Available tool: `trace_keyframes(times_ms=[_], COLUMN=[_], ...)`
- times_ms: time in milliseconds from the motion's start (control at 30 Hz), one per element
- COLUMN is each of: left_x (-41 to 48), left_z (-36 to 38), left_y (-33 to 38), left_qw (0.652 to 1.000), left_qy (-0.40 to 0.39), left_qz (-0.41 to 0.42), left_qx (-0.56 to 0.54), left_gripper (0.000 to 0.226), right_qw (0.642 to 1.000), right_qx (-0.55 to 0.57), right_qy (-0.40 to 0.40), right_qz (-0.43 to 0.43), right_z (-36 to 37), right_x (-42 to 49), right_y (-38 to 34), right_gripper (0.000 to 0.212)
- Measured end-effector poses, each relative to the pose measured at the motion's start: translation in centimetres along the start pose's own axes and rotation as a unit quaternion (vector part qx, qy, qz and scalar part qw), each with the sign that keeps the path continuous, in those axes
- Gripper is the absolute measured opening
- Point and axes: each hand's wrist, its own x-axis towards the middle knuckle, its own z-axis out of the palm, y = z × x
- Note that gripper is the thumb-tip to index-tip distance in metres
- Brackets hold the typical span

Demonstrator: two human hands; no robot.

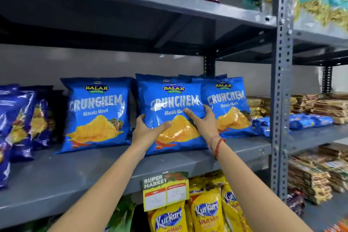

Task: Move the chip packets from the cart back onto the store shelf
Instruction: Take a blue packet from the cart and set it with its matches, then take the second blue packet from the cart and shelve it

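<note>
Both hands on packet | left hand (146, 132) | right hand (204, 122) | blue chip packet (173, 111) between, upright on shelf (75, 171)

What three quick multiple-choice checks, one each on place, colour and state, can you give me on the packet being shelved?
1. Where is the held packet?
A. on the top shelf
B. on the middle shelf, between two like packets
C. in the cart

2. What colour is it?
A. blue
B. red
C. green

3. How do the hands hold it?
A. left hand and right hand both on it
B. left only
C. neither

Answers: 1 B, it stands on the grey shelf between the left packet and right packet; 2 A, blue front; 3 A, thumbs and fingers of both press its lower sides.
</note>
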Motion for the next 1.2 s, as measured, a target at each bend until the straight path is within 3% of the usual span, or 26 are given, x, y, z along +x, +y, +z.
trace_keyframes(times_ms=[100, 233, 300, 400, 567, 767, 1000, 1067, 1200], left_x=[-0.8, -3.6, -5.6, -9.0, -14.8, -21.6, -30.6, -32.8, -37.4], left_z=[0.2, 1.2, 2.6, 5.9, 13.4, 23.3, 29.8, 30.7, 33.1], left_y=[0.1, 1.1, 1.6, 0.7, -4.7, -16.4, -28.7, -31.7, -37.6], left_qw=[0.99, 0.94, 0.925, 0.919, 0.925, 0.903, 0.769, 0.717, 0.581], left_qy=[0.057, 0.135, 0.108, 0.007, -0.153, -0.365, -0.591, -0.639, -0.73], left_qz=[0.073, 0.271, 0.338, 0.382, 0.345, 0.196, 0.037, 0.009, -0.033], left_qx=[0.109, 0.159, 0.133, 0.095, 0.051, 0.114, 0.24, 0.279, 0.357], left_gripper=[0.105, 0.072, 0.052, 0.035, 0.025, 0.029, 0.041, 0.043, 0.056], right_qw=[1.0, 0.997, 0.993, 0.986, 0.976, 0.928, 0.793, 0.738, 0.632], right_qx=[-0.012, -0.019, -0.009, -0.03, -0.081, -0.161, -0.214, -0.21, -0.157], right_qy=[0.015, 0.067, 0.105, 0.152, 0.2, 0.269, 0.305, 0.315, 0.344], right_qz=[-0.009, -0.036, -0.054, -0.066, 0.005, 0.204, 0.483, 0.559, 0.677], right_z=[-1.0, -3.8, -5.7, -9.2, -16.1, -24.4, -32.3, -33.5, -35.0], right_x=[-0.5, -2.5, -4.5, -8.3, -15.9, -28.0, -43.7, -48.2, -57.0], right_y=[0.3, 0.8, 0.8, 2.0, 7.7, 18.5, 30.1, 32.6, 36.4], right_gripper=[0.067, 0.051, 0.036, 0.022, 0.02, 0.006, 0.032, 0.039, 0.05])
